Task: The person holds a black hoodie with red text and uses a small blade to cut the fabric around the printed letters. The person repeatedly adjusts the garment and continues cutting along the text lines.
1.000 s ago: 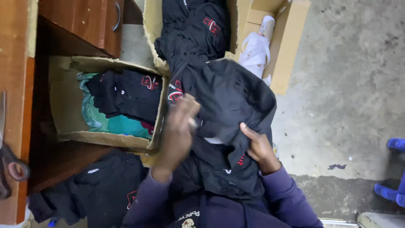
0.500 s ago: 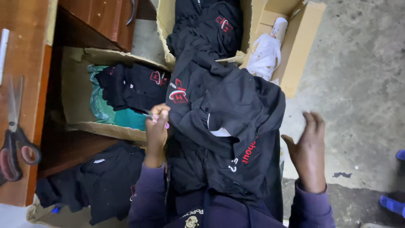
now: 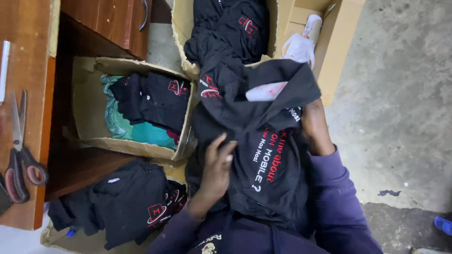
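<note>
A black T-shirt with red and white print lies across my lap. Its upper part is folded over, and a white and red tag shows near the fold. My left hand rests flat on the shirt's left side, fingers apart. Gripping the shirt's right edge is my right hand, with its fingers partly hidden under the fabric. I wear purple sleeves.
A cardboard box at left holds black and teal garments. Another box ahead holds black shirts and a white bag. More black shirts lie at lower left. Scissors lie on a wooden desk. Concrete floor lies to the right.
My right hand came in from the open air and took the shirt's right edge. The shirt's top was folded over, showing printed text. My left hand moved down onto the shirt.
</note>
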